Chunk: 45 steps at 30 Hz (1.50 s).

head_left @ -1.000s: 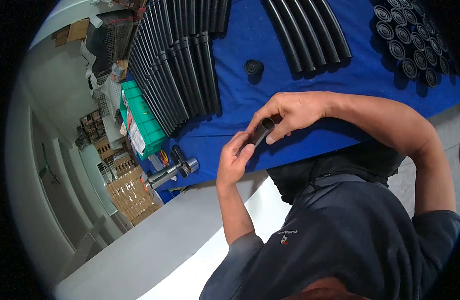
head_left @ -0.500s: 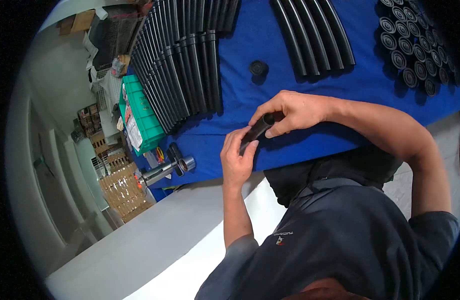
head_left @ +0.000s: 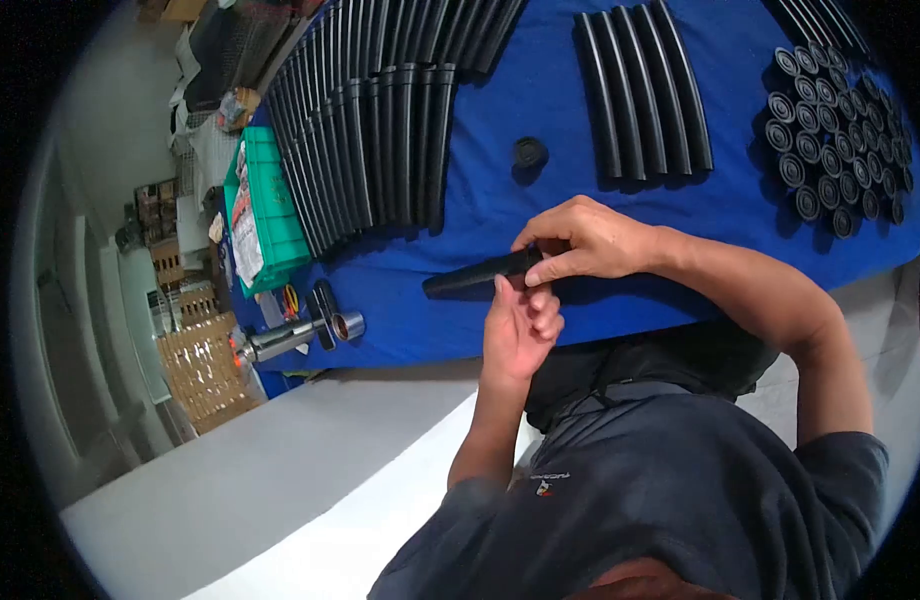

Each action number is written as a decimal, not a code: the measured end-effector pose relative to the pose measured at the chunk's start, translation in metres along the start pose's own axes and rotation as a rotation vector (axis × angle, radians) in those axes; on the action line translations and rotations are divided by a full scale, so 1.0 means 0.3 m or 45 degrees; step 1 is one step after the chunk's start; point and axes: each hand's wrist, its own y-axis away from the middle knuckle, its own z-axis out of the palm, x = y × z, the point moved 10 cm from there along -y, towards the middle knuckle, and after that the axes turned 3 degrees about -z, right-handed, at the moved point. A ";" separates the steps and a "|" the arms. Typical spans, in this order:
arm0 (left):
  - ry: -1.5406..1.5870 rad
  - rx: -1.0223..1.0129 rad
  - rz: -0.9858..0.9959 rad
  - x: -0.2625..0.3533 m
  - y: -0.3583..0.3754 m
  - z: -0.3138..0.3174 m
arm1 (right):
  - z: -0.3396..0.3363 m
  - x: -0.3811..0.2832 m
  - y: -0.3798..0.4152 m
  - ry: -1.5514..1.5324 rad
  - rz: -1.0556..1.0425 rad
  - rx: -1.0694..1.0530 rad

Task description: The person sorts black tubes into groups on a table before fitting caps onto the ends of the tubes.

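Note:
A dark tube (head_left: 470,277) lies tilted above the blue cloth, its far end pointing left. My right hand (head_left: 600,240) is closed around its right end, with thumb and fingers on either side. Below that end is my left hand (head_left: 520,330), palm turned up and fingers curled, its thumb against the tube; part of its grip is hidden. A single round black cap (head_left: 529,153) sits on the cloth above my hands.
Rows of black tubes (head_left: 380,150) fill the upper left. More curved tubes (head_left: 645,95) lie at upper centre, and many round black caps (head_left: 830,155) at right. A green crate (head_left: 275,210) and a metal tool (head_left: 280,340) stand at the left edge.
The tube has swung from pointing up toward the camera to lying nearly level, pointing left. My left hand has turned palm up and moved right, toward its right end.

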 end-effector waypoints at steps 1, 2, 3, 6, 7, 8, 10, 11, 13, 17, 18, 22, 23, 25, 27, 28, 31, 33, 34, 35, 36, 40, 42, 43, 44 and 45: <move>0.067 -0.107 0.008 0.010 -0.023 -0.013 | 0.002 -0.007 0.001 0.023 -0.079 0.031; 0.133 -0.213 0.016 0.024 -0.040 -0.037 | 0.005 -0.022 0.000 0.042 -0.157 0.062; 0.173 -0.220 -0.041 0.027 -0.059 -0.099 | 0.009 -0.050 -0.004 0.187 -0.181 0.060; -0.091 -0.327 0.148 0.073 -0.062 0.020 | -0.030 -0.149 -0.035 0.711 -0.300 0.128; -0.075 -0.286 0.186 0.086 -0.068 -0.002 | -0.033 -0.182 -0.062 0.915 -0.350 0.213; -0.151 -0.244 0.299 0.117 -0.062 -0.004 | -0.042 -0.218 -0.082 1.121 -0.403 0.308; -0.317 -0.170 0.529 0.197 -0.043 0.017 | -0.117 -0.227 -0.126 1.269 -0.294 0.419; -0.325 -0.224 0.562 0.227 -0.039 -0.009 | -0.130 -0.208 -0.144 1.458 -0.286 0.433; -0.422 -0.167 0.744 0.279 -0.010 0.025 | -0.132 -0.139 -0.164 1.781 -0.241 0.331; -0.462 -0.198 0.832 0.321 -0.008 0.027 | -0.098 0.016 -0.193 1.848 0.037 -0.090; -0.448 -0.199 0.829 0.322 -0.007 0.028 | -0.098 0.009 -0.190 1.802 0.021 -0.080; -0.334 -0.221 0.871 0.325 0.013 0.031 | -0.090 -0.029 -0.137 1.206 -0.031 0.029; -0.314 -0.228 0.878 0.324 0.009 0.022 | -0.090 -0.039 -0.117 0.960 -0.035 0.072; -0.309 -0.218 0.906 0.320 0.007 0.017 | -0.076 0.019 -0.080 0.332 0.164 0.081; -0.345 -0.190 0.947 0.319 -0.001 0.027 | -0.050 0.064 -0.055 -0.189 0.204 0.128; -0.342 -0.198 0.942 0.314 -0.009 0.034 | -0.033 0.076 -0.039 -0.303 0.217 0.116; -0.349 -0.209 0.919 0.299 -0.027 0.048 | -0.007 0.085 -0.023 -0.403 0.240 0.112; -0.349 -0.204 0.905 0.293 -0.038 0.049 | 0.009 0.100 -0.019 -0.520 0.256 0.079; -0.350 -0.195 0.894 0.291 -0.042 0.050 | 0.008 0.106 -0.018 -0.546 0.257 0.085; -0.351 -0.183 0.882 0.288 -0.043 0.050 | 0.009 0.114 -0.016 -0.575 0.260 0.089; -0.352 -0.173 0.873 0.287 -0.045 0.052 | 0.009 0.110 -0.020 -0.601 0.261 0.093; -0.386 -0.135 0.860 0.291 -0.048 0.059 | -0.036 0.053 -0.015 -0.192 0.188 0.121; -0.410 -0.106 0.860 0.292 -0.051 0.053 | -0.053 0.014 -0.019 -0.009 0.045 0.171; -0.426 -0.103 0.863 0.291 -0.052 0.055 | -0.057 0.008 -0.017 0.023 0.027 0.175; -0.443 -0.098 0.866 0.290 -0.053 0.058 | -0.061 0.003 -0.017 0.054 0.008 0.179; -0.459 -0.095 0.872 0.289 -0.054 0.060 | -0.064 -0.001 -0.017 0.086 -0.011 0.181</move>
